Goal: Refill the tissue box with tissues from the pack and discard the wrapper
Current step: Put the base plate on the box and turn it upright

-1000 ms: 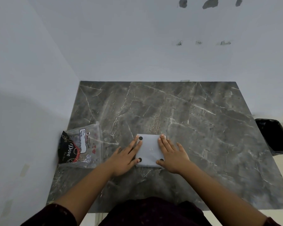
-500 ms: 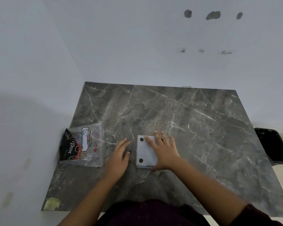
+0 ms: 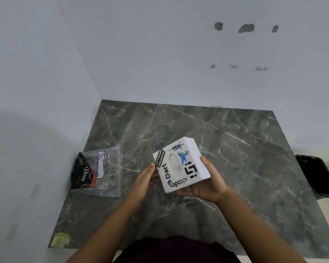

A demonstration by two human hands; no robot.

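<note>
The white tissue box [image 3: 180, 165] is off the table, tilted so its stickered top with the oval opening faces me. My right hand [image 3: 207, 182] grips it from below and along its right side. My left hand [image 3: 144, 179] has its fingers spread, with the fingertips at the box's left edge; whether they press on it is unclear. The clear plastic tissue wrapper [image 3: 98, 172] with black and red print lies flat at the table's left edge against the wall. It looks mostly flattened.
The dark marble table [image 3: 235, 149] sits in a corner between two white walls. A black bin [image 3: 317, 175] stands on the floor past the table's right edge. A yellowish patch [image 3: 60, 240] marks the front left corner.
The box lay bottom-up on the table under both hands. My right hand has lifted it and turned it over so the top shows. The left hand came off, then returned to its side.
</note>
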